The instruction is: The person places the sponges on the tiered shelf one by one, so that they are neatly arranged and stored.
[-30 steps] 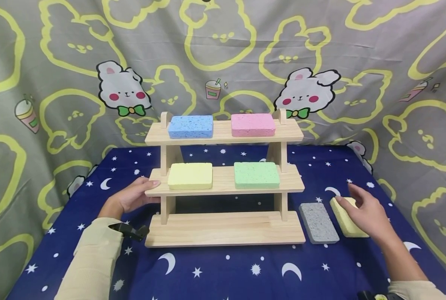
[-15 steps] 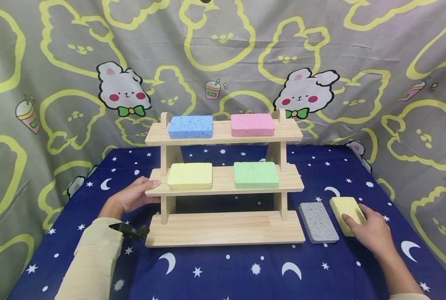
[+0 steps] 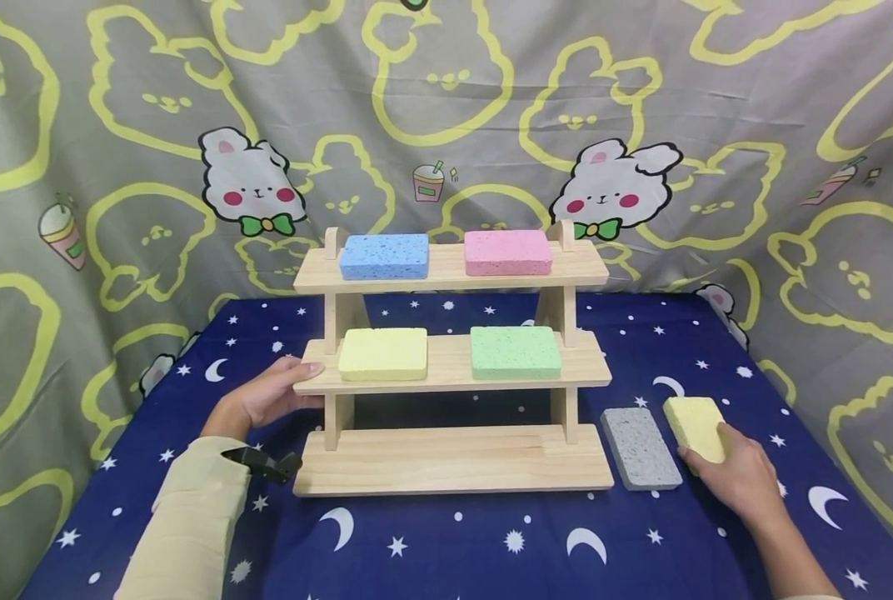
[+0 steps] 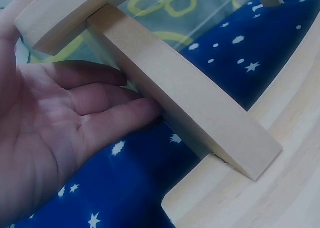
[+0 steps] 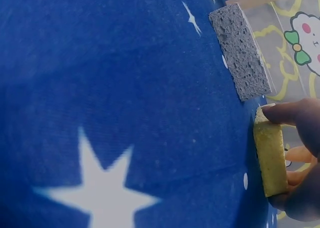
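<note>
My left hand (image 3: pixel 272 393) holds the left end of the middle tier of a three-tier wooden display stand (image 3: pixel 454 460), thumb on top of the board. In the left wrist view its fingers (image 4: pixel 115 110) reach under the board beside an upright. On the right, my right hand (image 3: pixel 742 471) grips the near end of a pale yellow sponge (image 3: pixel 694 421) between thumb and fingers. The right wrist view shows the thumb at one edge of this sponge (image 5: pixel 270 155) and fingers at the other. A grey sponge (image 3: pixel 641 448) lies flat just left of it.
Blue (image 3: pixel 385 256) and pink (image 3: pixel 508 252) sponges sit on the top tier. On the middle tier are another yellow sponge (image 3: pixel 383 354) and a green sponge (image 3: pixel 515 352). A dark blue star-patterned cloth (image 3: pixel 386 554) covers the table, and a grey printed curtain (image 3: pixel 491 100) hangs behind.
My right hand has come down from above the yellow sponge to its near end and taken hold of it. The left hand keeps its place on the stand.
</note>
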`<state>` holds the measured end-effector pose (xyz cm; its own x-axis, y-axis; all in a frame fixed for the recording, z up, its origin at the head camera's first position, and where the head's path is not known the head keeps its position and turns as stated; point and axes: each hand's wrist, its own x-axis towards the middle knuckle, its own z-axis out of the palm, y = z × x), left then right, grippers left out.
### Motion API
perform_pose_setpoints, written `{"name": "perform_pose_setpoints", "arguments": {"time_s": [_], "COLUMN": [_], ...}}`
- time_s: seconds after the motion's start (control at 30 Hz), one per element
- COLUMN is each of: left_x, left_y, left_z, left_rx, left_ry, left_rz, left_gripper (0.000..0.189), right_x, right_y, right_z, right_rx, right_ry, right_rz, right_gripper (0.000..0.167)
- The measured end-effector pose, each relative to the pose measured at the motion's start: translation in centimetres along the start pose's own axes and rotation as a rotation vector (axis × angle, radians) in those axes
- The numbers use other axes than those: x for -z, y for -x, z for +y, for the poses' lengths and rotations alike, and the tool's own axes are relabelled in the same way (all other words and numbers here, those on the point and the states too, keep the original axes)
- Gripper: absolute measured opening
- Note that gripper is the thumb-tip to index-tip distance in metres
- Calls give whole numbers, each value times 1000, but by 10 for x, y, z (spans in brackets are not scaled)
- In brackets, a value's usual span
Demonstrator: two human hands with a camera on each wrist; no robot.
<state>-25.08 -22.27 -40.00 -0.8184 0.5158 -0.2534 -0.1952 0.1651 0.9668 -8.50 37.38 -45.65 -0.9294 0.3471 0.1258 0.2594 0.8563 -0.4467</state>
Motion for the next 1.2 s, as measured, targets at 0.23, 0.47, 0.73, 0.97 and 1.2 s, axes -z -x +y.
{"name": "perform_pose_setpoints", "arguments": {"time_s": [0.23, 0.47, 0.73, 0.97, 1.2], "left_x": [-2, -1, 0, -1, -1], "left_y": [-1, -1, 0, 1, 0], "left_z": [4, 2, 2, 1, 0], "left_rx": [0, -4, -12, -14, 9], "left_ry": [8, 13, 19, 31, 3], "left_rz": [-9, -16, -19, -27, 27], "left_gripper": [55, 54, 51, 50, 59], "right_x": [8, 18, 23, 28, 35], "right_y": [1, 11, 28, 39, 49], "right_z": [-2, -20, -50, -74, -94], "right_rx": [-21, 22, 161, 262, 368], "right_ry": [-1, -23, -50, -59, -80], "right_rz": [3, -42, -50, -74, -44], "right_gripper": [65, 69, 67, 66, 63]}}
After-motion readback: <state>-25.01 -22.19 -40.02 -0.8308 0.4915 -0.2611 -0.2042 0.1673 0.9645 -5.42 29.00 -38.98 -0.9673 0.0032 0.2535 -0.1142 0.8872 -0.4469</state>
